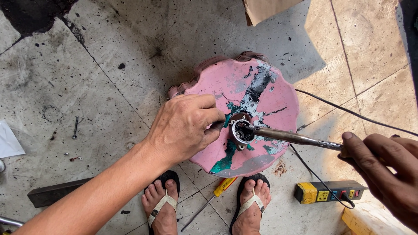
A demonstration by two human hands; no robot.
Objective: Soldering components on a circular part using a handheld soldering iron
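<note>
- Your left hand (185,128) is pinching a thin wire at the small round part (241,132) on the pink stool (270,104).
- Your right hand (385,167) is holding the soldering iron (291,137) in a closed grip, its tip sitting in that part.

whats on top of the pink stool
On the pink stool sits a small round metal part. The left hand steadies it while the soldering iron in the right hand touches it. The hand covers some of the seat.

left hand (185,128): fingers curled, pinching | right hand (385,167): closed in a grip
</note>
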